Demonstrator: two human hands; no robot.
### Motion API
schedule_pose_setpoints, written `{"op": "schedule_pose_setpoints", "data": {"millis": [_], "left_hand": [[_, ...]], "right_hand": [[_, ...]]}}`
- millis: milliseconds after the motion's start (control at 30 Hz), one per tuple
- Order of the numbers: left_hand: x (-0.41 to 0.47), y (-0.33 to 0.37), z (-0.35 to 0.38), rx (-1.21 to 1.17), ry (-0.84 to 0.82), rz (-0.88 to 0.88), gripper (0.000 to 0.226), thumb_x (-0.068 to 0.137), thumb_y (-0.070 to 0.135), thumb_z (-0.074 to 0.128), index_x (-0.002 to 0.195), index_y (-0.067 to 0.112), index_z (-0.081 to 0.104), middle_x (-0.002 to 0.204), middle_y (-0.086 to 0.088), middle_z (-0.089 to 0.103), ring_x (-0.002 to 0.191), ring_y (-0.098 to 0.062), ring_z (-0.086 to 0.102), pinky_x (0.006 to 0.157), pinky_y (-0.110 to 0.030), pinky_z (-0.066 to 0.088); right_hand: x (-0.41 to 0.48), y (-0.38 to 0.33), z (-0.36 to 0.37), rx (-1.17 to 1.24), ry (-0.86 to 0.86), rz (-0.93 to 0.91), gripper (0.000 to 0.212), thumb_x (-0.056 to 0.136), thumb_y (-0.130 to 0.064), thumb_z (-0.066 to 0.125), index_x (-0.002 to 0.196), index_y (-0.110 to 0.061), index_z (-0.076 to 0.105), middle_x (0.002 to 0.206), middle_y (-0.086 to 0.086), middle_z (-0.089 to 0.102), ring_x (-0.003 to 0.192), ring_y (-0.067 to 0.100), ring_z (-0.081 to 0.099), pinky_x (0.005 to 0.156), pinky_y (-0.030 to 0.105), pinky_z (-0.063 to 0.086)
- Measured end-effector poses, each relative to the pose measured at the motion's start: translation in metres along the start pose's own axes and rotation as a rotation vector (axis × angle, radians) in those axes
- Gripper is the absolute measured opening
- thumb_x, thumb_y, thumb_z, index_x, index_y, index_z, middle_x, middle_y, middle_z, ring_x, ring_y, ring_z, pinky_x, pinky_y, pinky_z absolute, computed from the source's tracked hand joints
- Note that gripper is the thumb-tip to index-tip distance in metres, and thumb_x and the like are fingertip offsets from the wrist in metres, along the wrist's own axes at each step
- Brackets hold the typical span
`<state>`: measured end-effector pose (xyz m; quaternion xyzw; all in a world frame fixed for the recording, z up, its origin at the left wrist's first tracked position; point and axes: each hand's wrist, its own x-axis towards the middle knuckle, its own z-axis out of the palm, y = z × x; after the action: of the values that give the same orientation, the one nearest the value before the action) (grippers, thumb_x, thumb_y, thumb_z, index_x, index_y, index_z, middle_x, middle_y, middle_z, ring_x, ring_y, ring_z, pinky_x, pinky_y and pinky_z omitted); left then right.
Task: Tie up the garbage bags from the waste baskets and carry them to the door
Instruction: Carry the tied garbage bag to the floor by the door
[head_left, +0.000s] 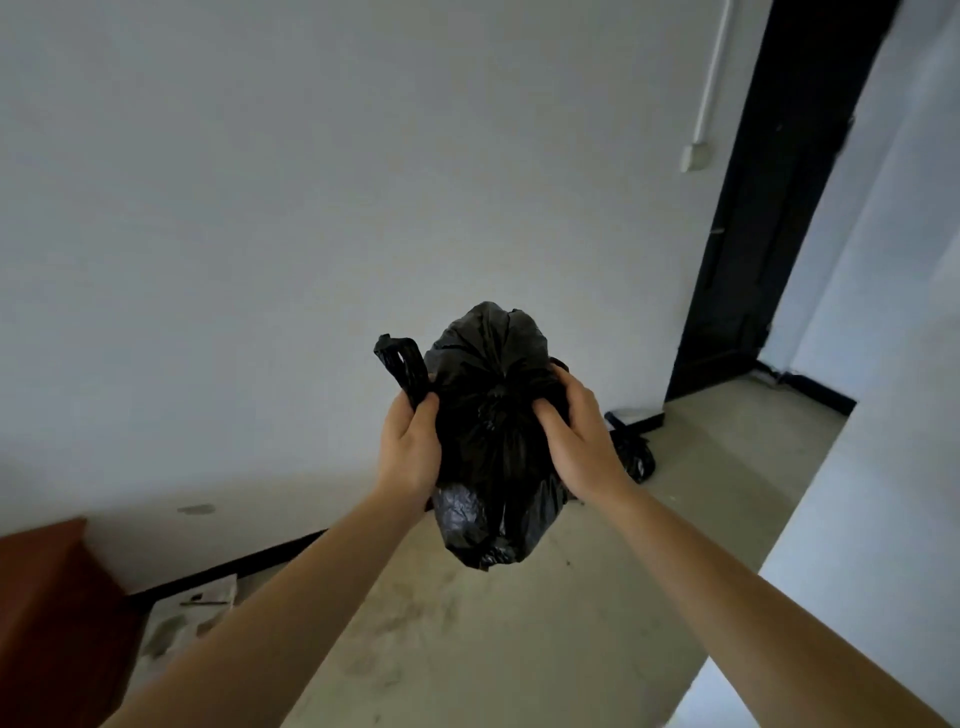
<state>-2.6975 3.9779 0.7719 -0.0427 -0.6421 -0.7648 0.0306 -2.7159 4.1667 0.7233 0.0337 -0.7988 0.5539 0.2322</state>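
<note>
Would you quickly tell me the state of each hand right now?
Left hand: closed, gripping the handle of the garbage bag.
Right hand: closed, gripping the garbage bag's side.

Two black bags are counted: one held garbage bag (488, 415) and one floor garbage bag (636, 454). Two hands are seen, one left hand (410, 447) and one right hand (576, 431). One dark door (779, 208), one reddish cabinet (47, 613) and one wall box (695, 157) are counted.
</note>
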Motion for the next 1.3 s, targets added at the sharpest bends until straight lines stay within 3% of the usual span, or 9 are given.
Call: {"op": "schedule_pose_setpoints", "data": {"millis": [100, 233, 300, 367, 500, 600, 767, 900, 1300], "left_hand": [[0.072, -0.023, 0.042, 0.011, -0.028, 0.016, 0.029, 0.105, 0.015, 0.041, 0.103, 0.032, 0.065, 0.102, 0.006, 0.071, 0.097, -0.009, 0.066, 0.079, -0.023, 0.051], [0.169, -0.049, 0.09, 0.069, -0.049, 0.018, 0.028, 0.104, 0.016, 0.041, 0.12, 0.023, 0.064, 0.114, 0.0, 0.07, 0.109, -0.016, 0.065, 0.095, -0.036, 0.053], [0.212, -0.056, 0.11, 0.085, -0.057, 0.009, 0.028, 0.104, 0.017, 0.042, 0.122, 0.021, 0.063, 0.116, -0.001, 0.07, 0.11, -0.018, 0.064, 0.098, -0.039, 0.052], [0.247, -0.061, 0.13, 0.08, -0.074, -0.006, 0.027, 0.104, 0.016, 0.042, 0.119, 0.021, 0.064, 0.114, -0.001, 0.07, 0.109, -0.018, 0.065, 0.097, -0.039, 0.052], [0.318, -0.075, 0.176, 0.076, -0.146, -0.024, 0.027, 0.104, 0.016, 0.041, 0.107, 0.029, 0.065, 0.11, -0.001, 0.07, 0.106, -0.019, 0.065, 0.09, -0.035, 0.053], [0.374, -0.096, 0.216, 0.06, -0.213, -0.032, 0.026, 0.104, 0.016, 0.042, 0.114, 0.024, 0.065, 0.112, -0.002, 0.07, 0.108, -0.019, 0.065, 0.091, -0.035, 0.053], [0.474, -0.129, 0.297, -0.022, -0.347, -0.065, 0.029, 0.104, 0.015, 0.041, 0.12, 0.02, 0.065, 0.113, -0.003, 0.07, 0.106, -0.017, 0.067, 0.088, -0.031, 0.054], [0.558, -0.144, 0.371, -0.07, -0.484, -0.096, 0.028, 0.104, 0.016, 0.041, 0.117, 0.023, 0.066, 0.112, -0.002, 0.071, 0.106, -0.019, 0.067, 0.09, -0.034, 0.054], [0.66, -0.213, 0.589, -0.014, -0.759, -0.11, 0.031, 0.103, 0.014, 0.042, 0.098, 0.033, 0.066, 0.103, 0.0, 0.071, 0.101, -0.019, 0.067, 0.093, -0.035, 0.054]], "right_hand": [[0.065, 0.045, -0.013, -0.006, 0.036, -0.004, 0.034, 0.096, -0.047, 0.047, 0.128, -0.039, 0.056, 0.124, -0.009, 0.062, 0.124, 0.019, 0.055, 0.102, 0.051, 0.046], [0.153, 0.097, -0.03, -0.044, 0.072, 0.054, 0.043, 0.094, -0.061, 0.046, 0.135, -0.047, 0.048, 0.131, -0.01, 0.057, 0.129, 0.017, 0.05, 0.106, 0.052, 0.043], [0.189, 0.106, -0.038, -0.031, 0.086, 0.053, 0.036, 0.096, -0.054, 0.047, 0.131, -0.048, 0.05, 0.129, -0.013, 0.056, 0.128, 0.013, 0.049, 0.106, 0.048, 0.043], [0.217, 0.118, -0.045, -0.012, 0.091, 0.067, 0.031, 0.097, -0.046, 0.047, 0.127, -0.044, 0.053, 0.126, -0.013, 0.058, 0.126, 0.013, 0.05, 0.106, 0.048, 0.044], [0.271, 0.152, -0.067, -0.059, 0.114, 0.104, 0.035, 0.095, -0.05, 0.045, 0.129, -0.044, 0.053, 0.127, -0.015, 0.058, 0.129, 0.012, 0.047, 0.109, 0.048, 0.041], [0.314, 0.181, -0.091, -0.071, 0.186, 0.122, 0.027, 0.098, -0.043, 0.047, 0.125, -0.045, 0.051, 0.124, -0.024, 0.054, 0.13, 0.007, 0.043, 0.112, 0.04, 0.037], [0.408, 0.251, -0.129, -0.164, 0.288, 0.16, 0.038, 0.094, -0.052, 0.048, 0.132, -0.046, 0.053, 0.13, -0.011, 0.059, 0.128, 0.013, 0.051, 0.108, 0.05, 0.043], [0.48, 0.272, -0.174, -0.205, 0.418, 0.222, 0.033, 0.092, -0.045, 0.051, 0.122, -0.058, 0.052, 0.131, -0.013, 0.058, 0.127, 0.006, 0.051, 0.111, 0.041, 0.041], [0.568, 0.393, -0.327, -0.27, 0.644, 0.35, 0.05, 0.087, -0.048, 0.051, 0.134, -0.034, 0.056, 0.128, -0.004, 0.061, 0.122, 0.013, 0.056, 0.107, 0.047, 0.045]]}}
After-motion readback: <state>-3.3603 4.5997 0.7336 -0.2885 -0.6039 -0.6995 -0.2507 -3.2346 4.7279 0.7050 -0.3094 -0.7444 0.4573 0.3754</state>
